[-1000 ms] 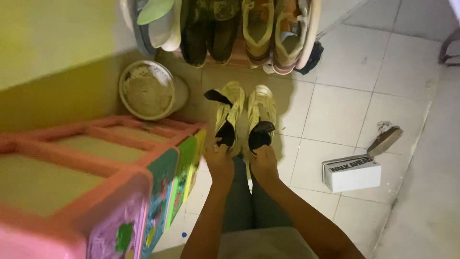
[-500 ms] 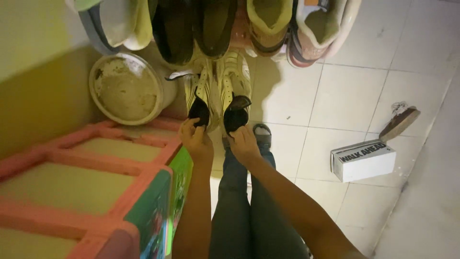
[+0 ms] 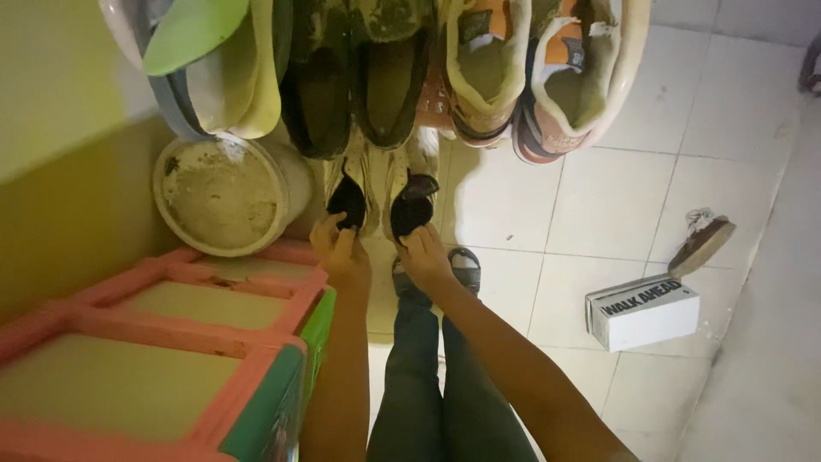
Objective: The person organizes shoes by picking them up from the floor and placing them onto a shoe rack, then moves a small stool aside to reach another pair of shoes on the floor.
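Observation:
A pair of pale cream shoes with black linings sits low under a shoe rack. My left hand grips the heel of the left shoe. My right hand grips the heel of the right shoe. The toes of both shoes are hidden beneath the shoes on the rack above. My legs in dark trousers and a sandalled foot show below my arms.
The rack above holds green-soled slippers, dark shoes and orange-and-cream sneakers. A dusty white bucket stands left. A pink plastic drawer unit fills the lower left. A white shoebox and a lone shoe lie right.
My hands have pushed the pair of cream shoes farther in under the rack, and my view has moved closer to the rack.

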